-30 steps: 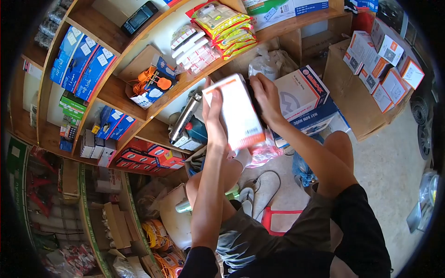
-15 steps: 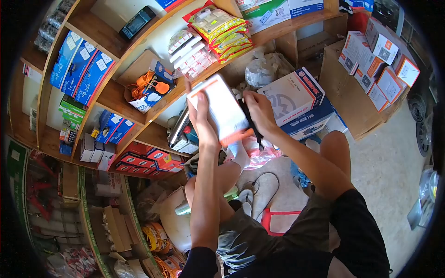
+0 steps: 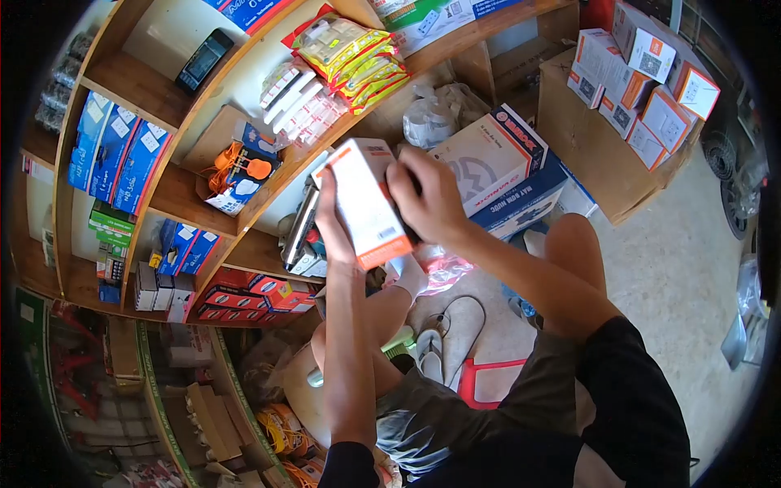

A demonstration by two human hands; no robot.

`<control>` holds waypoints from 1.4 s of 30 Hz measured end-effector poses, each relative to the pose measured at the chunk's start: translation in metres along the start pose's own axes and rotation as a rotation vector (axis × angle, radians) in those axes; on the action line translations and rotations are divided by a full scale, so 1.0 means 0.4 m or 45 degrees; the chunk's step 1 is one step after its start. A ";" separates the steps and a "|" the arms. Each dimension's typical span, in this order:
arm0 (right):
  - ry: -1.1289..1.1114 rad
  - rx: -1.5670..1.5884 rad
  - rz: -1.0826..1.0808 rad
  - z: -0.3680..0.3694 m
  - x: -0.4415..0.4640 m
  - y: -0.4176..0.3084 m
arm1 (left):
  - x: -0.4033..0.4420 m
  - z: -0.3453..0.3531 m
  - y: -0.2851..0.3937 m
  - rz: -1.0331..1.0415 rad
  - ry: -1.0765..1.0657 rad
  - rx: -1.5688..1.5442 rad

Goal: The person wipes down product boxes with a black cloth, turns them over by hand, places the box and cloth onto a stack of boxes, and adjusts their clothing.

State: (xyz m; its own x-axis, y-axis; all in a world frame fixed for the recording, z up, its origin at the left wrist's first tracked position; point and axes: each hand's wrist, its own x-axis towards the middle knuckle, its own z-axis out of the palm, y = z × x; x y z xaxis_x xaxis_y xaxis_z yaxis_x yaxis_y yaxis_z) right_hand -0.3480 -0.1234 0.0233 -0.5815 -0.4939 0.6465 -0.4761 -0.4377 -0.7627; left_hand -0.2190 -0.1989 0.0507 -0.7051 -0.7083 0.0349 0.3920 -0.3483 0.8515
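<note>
"Left hand [image 3: 332,228]?"
"Its grip clamps the white-and-orange box [image 3: 362,207], raised near the shelves [image 3: 138,88]; some fingers are hidden."
"Right hand [image 3: 433,199]?"
"Curled at the box's right side, fingertips partly hidden. Can't tell its grip."

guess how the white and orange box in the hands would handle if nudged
The white-and-orange box is probably stiff, with flat faces and straight edges. Its square corners should keep it from rolling, though stood on its small end it may tip, being longer than wide. Its contents are hidden, so weight is uncertain.
</note>
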 end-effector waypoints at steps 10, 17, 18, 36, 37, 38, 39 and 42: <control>0.068 0.046 -0.120 -0.015 0.008 -0.008 | 0.019 0.008 -0.035 -0.183 0.009 -0.040; 0.256 0.003 0.014 -0.022 0.055 0.064 | -0.023 0.016 -0.047 -0.154 0.111 0.370; 0.271 0.050 -0.014 -0.003 0.026 0.046 | -0.009 0.000 -0.038 -0.162 0.081 0.335; -0.035 1.181 1.485 -0.023 0.042 0.102 | 0.008 0.015 -0.068 0.130 0.360 0.300; -0.113 1.055 1.520 -0.036 0.041 0.089 | 0.009 0.007 -0.073 0.013 0.338 0.119; -0.083 1.081 1.456 -0.034 0.032 0.089 | 0.003 -0.002 -0.079 -0.022 0.333 0.118; -0.054 1.106 1.393 -0.029 0.021 0.092 | -0.012 0.028 -0.061 -0.058 0.329 0.118; -0.041 0.941 1.094 -0.025 0.012 0.086 | -0.035 0.048 -0.032 -0.084 0.312 0.297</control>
State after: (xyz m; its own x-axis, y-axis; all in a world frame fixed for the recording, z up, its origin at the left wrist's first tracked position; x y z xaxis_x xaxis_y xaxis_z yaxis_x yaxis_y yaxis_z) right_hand -0.3735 -0.1334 -0.0001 -0.5057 -0.8592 -0.0773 0.5851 -0.2758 -0.7626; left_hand -0.2256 -0.1728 0.0495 -0.5507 -0.8250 -0.1269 0.1849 -0.2688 0.9453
